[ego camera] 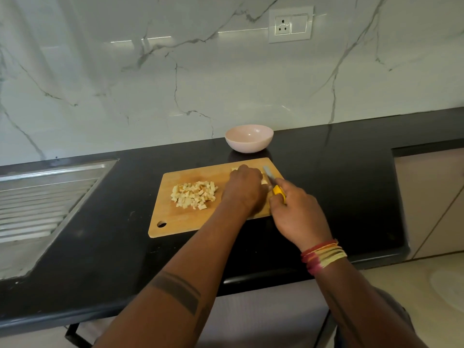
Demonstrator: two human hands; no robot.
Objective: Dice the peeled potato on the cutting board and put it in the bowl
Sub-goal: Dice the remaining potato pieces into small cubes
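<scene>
Dicing is under way: remaining potato [264, 181] at the cutting board's [185, 222] far right is held down under the curled left hand [244, 188]; knife [273, 183] is gripped by the right hand [293, 214]. Diced pile [193, 195] sits left. Bowl [249, 138], beyond the board, is unfilled. More cuts are needed, then transfer.

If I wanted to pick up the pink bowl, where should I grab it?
Probably by the rim of the bowl, pinching its right or near edge from above. It stands upright and looks empty, with open counter to its right; its round sides curve under, so a side grip could slip.
</scene>
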